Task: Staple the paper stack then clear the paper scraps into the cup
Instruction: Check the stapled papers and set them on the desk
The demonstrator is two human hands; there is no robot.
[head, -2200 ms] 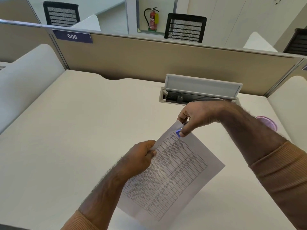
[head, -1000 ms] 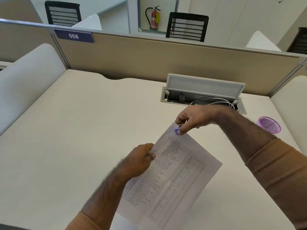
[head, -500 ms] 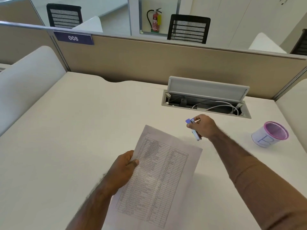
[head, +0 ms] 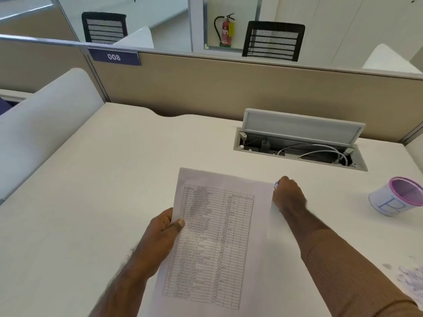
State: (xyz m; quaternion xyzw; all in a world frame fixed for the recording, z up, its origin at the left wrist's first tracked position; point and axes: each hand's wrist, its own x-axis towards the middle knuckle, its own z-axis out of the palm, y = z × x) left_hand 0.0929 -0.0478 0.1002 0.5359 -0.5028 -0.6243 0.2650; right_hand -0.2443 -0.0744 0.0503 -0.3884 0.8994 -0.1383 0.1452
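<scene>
A white desk (head: 103, 191) is filling most of the view, closed off at the back by a tan partition (head: 206, 88) that is carrying a blue plate reading 008 (head: 113, 56). The paper stack (head: 217, 236), its top sheet printed with a table, is sitting near the middle of the desk, and everything else is lying around it. The left hand (head: 163, 234) is gripping the stack at its left edge, the thumb pressing down on the top sheet and the fingers tucked under it. The right hand (head: 289, 194) is resting just beside the stack's upper right corner, curled closed around a small blue stapler (head: 276, 185), of which only a sliver is showing past the knuckles. Beyond the stack, toward the partition, an open cable hatch (head: 299, 143) is standing with its lid up and white cables lying inside. Well to the right of the stack a cup (head: 396, 197) with a purple rim is sitting upright on the desk. Paper scraps (head: 409, 279) are lying scattered to the lower right of the stack, by the frame's edge, apart from the cup.
</scene>
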